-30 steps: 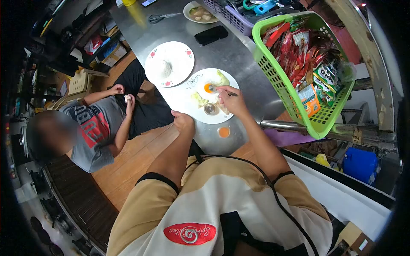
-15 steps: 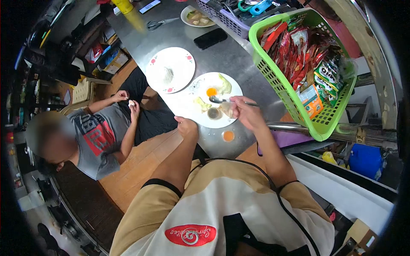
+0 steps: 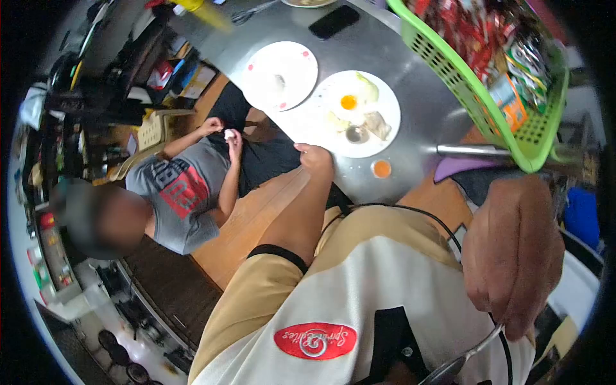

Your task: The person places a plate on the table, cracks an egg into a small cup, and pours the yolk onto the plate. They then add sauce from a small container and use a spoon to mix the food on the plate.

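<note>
My right hand [image 3: 513, 250] is raised close to the camera at the right, its fingers closed round the handle of a metal spoon [image 3: 446, 370]. The spoon's bowl points down toward the bottom edge of the view. My left hand [image 3: 314, 158] rests with curled fingers at the table edge, close to a white plate [image 3: 385, 90]. On that plate lie a round orange yolk [image 3: 348, 102], pale green leaf pieces [image 3: 367, 88], a pale folded food piece [image 3: 377, 126] and a small cup of dark sauce [image 3: 357, 134].
A second plate [image 3: 282, 54] with white food on it stands at the left, and a small orange-filled cup [image 3: 381, 169] nearer me. Farther back lie a black phone [image 3: 333, 22] and a whisk [image 3: 250, 13]. A green basket [image 3: 443, 67] holds packets. Another person [image 3: 173, 186] sits at the left.
My right hand has lifted the spoon from the plate and brought it up toward me. My left hand stays by the table edge. The view has shifted, so the table sits higher.
</note>
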`<control>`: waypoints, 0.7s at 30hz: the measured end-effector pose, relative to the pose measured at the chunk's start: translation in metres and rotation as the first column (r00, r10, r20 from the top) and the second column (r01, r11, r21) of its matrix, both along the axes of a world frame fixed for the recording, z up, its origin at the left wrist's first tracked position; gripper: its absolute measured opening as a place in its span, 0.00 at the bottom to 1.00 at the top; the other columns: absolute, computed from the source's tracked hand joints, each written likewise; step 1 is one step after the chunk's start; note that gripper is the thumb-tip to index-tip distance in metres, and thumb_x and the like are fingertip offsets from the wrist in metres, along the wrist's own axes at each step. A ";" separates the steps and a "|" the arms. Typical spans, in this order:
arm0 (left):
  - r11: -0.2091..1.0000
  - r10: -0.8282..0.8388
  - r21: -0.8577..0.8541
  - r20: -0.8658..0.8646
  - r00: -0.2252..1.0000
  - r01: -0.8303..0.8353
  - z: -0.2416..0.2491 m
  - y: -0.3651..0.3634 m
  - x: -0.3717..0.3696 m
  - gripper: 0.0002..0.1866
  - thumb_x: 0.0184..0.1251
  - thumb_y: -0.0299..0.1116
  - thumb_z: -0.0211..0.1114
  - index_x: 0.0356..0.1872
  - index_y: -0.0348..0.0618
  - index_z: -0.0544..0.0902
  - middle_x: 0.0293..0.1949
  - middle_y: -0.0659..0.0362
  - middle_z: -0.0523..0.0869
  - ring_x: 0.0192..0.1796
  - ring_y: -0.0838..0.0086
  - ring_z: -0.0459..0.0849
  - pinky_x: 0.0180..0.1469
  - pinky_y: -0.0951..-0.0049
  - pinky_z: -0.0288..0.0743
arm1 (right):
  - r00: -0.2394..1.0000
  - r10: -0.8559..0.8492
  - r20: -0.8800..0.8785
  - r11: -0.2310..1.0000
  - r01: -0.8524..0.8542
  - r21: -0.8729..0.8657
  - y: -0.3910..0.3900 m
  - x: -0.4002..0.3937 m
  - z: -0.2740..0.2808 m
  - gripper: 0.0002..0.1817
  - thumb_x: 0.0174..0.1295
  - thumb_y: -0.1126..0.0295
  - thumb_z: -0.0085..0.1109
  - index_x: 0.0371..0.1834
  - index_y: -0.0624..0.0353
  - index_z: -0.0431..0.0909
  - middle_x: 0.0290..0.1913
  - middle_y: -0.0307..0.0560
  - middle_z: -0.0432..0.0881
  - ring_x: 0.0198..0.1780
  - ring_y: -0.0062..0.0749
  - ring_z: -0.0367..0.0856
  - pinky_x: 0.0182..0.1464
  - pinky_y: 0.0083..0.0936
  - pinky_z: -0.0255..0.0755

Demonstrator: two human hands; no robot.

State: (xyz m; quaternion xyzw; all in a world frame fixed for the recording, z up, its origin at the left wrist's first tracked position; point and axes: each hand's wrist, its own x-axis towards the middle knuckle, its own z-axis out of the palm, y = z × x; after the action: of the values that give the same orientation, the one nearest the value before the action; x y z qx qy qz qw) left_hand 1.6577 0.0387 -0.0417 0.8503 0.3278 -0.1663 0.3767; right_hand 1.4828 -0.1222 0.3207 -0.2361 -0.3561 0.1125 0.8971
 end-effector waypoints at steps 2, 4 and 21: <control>1.000 0.013 -0.006 -0.054 0.998 -0.014 -0.020 0.008 0.004 0.49 0.82 0.65 0.29 0.52 0.24 0.87 0.53 0.32 0.87 0.59 0.35 0.83 0.66 0.42 0.71 | 0.993 -0.070 -0.091 0.997 0.066 -0.051 -0.001 -0.014 0.011 0.18 0.72 0.67 0.64 0.38 0.79 0.84 0.30 0.61 0.85 0.25 0.44 0.83 0.28 0.34 0.79; 0.998 0.067 -0.011 -0.061 0.996 -0.068 -0.019 0.003 0.005 0.50 0.82 0.66 0.29 0.52 0.23 0.86 0.54 0.31 0.87 0.60 0.35 0.82 0.67 0.42 0.71 | 0.720 0.476 0.506 0.878 -0.353 -0.324 -0.004 0.022 0.007 0.19 0.72 0.67 0.67 0.31 0.78 0.87 0.28 0.60 0.88 0.22 0.43 0.84 0.24 0.31 0.78; 0.998 0.016 -0.054 -0.031 0.999 -0.018 -0.026 0.009 0.007 0.48 0.83 0.63 0.30 0.51 0.22 0.86 0.55 0.30 0.86 0.60 0.34 0.82 0.67 0.42 0.71 | 0.656 -0.745 -0.121 0.434 0.339 -0.835 0.028 -0.030 -0.040 0.10 0.71 0.71 0.60 0.36 0.65 0.88 0.25 0.46 0.86 0.20 0.26 0.81 0.25 0.21 0.73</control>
State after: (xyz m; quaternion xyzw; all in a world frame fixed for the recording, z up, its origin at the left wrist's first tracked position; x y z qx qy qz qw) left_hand 1.6646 0.0475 -0.0681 0.8343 0.3360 -0.1847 0.3961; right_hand 1.4530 -0.0947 0.2806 -0.6541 0.0570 -0.0033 0.7542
